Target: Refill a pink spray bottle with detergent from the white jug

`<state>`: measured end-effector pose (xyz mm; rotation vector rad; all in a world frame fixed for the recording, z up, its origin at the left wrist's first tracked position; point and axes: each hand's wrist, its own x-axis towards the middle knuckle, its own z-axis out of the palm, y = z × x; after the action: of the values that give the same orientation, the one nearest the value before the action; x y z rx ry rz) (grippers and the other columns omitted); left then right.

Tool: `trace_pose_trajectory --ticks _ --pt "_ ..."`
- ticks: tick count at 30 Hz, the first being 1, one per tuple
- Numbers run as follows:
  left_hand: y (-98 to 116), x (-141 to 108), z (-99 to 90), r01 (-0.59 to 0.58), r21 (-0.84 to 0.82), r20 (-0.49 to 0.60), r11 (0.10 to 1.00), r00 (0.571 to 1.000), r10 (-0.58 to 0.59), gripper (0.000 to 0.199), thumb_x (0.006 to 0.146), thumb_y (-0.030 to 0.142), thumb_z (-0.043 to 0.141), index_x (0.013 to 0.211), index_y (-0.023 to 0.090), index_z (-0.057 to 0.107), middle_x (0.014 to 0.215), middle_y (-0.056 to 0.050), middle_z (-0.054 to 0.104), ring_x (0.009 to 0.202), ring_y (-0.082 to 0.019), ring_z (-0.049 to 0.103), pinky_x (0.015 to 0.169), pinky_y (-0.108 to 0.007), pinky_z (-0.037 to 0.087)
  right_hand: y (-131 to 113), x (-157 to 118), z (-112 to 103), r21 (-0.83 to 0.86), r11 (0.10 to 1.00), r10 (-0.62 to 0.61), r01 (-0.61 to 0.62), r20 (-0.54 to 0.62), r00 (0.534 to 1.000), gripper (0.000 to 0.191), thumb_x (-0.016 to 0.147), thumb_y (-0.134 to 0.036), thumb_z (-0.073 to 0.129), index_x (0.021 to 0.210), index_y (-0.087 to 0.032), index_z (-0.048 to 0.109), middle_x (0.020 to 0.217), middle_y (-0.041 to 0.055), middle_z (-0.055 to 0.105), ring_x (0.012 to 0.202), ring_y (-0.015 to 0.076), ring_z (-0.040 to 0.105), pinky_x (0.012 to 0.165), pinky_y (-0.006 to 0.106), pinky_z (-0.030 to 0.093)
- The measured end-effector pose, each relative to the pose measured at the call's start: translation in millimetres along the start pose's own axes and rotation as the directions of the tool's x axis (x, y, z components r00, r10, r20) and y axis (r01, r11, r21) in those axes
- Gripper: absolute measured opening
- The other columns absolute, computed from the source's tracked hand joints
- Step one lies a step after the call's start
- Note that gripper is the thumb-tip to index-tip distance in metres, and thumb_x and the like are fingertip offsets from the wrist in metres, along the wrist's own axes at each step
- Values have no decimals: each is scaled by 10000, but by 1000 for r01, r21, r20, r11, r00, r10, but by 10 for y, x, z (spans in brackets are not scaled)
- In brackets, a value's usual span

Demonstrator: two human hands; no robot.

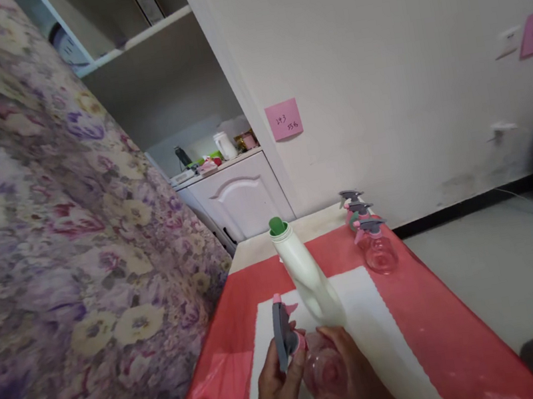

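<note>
I logged one round, clear pink-tinted plastic bottle (327, 373) above a white scallop-edged sheet (365, 295), clasped by the curled right hand (352, 375), its axis tipped leftward toward one grey-and-pink plastic trigger head (281, 335), pinched between thumb and fingers of the left hand (277, 376).

A pale wall (378, 74) is hung with pink notes (284, 120) and edged by a black baseboard (451, 212) above grey floor (484, 266). A white cabinet (243, 200) is partly hidden by a floral curtain (48, 227) at left.
</note>
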<state>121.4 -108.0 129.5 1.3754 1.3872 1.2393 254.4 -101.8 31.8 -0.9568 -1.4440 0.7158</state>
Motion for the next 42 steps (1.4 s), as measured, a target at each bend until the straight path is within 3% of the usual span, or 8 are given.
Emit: trace_pose_trajectory --ticks 5,9,17,26,31,37,42 --pt "184 -72 -62 -80 4 0 997 997 80 422 785 456 673 1125 205 664 1230 -96 684 1210 -298 575 971 -365 495 -181 20 -70 35 999 -34 34 -11 999 845 509 -79 702 1280 -237 393 1166 76 549 1097 285 566 967 423 468" --pt "283 -92 -75 -89 -2 -7 996 996 89 347 788 439 680 1036 197 685 1160 -102 713 1096 -275 636 927 -359 512 -266 23 -104 33 999 -44 44 18 999 873 505 -69 707 1300 -231 386 1198 85 535 1127 296 540 994 435 445" --pt "263 -143 20 -62 -42 -110 997 992 58 478 789 460 680 1209 238 632 1256 -81 674 1203 -271 582 1035 -386 436 -350 13 -89 -71 996 -65 60 -67 996 906 512 -56 712 1331 -242 373 1217 90 517 1139 323 498 1005 459 417" --pt "265 -73 73 -21 -100 -162 995 987 4 423 758 447 715 1095 193 689 1166 -107 718 1145 -288 618 1027 -430 432 -413 45 -125 -166 983 -98 79 -108 989 905 530 -70 712 1350 -238 366 1166 101 523 1063 331 504 936 478 442" --pt "239 -50 57 -32 -119 -129 992 992 16 418 770 431 709 1123 209 683 1181 -94 717 1207 -274 581 1048 -396 413 -454 42 -163 -176 982 -86 71 -76 993 865 526 -77 696 1317 -226 379 1141 86 537 1055 313 516 924 463 448" --pt "274 -23 -33 -84 -134 -29 987 996 81 446 780 431 696 1145 177 662 1163 -126 720 1185 -310 595 1035 -455 422 -462 24 -170 -177 979 -110 99 -57 992 863 517 -107 719 1306 -216 384 1121 86 551 1031 309 525 905 446 454" --pt "228 -60 -3 -109 -91 -64 990 993 104 410 810 427 665 1130 171 670 1200 -126 699 1226 -311 559 1068 -466 387 -441 33 -181 -232 965 -147 122 -95 985 843 549 -126 723 1320 -214 393 1123 102 554 1014 314 522 893 460 448"
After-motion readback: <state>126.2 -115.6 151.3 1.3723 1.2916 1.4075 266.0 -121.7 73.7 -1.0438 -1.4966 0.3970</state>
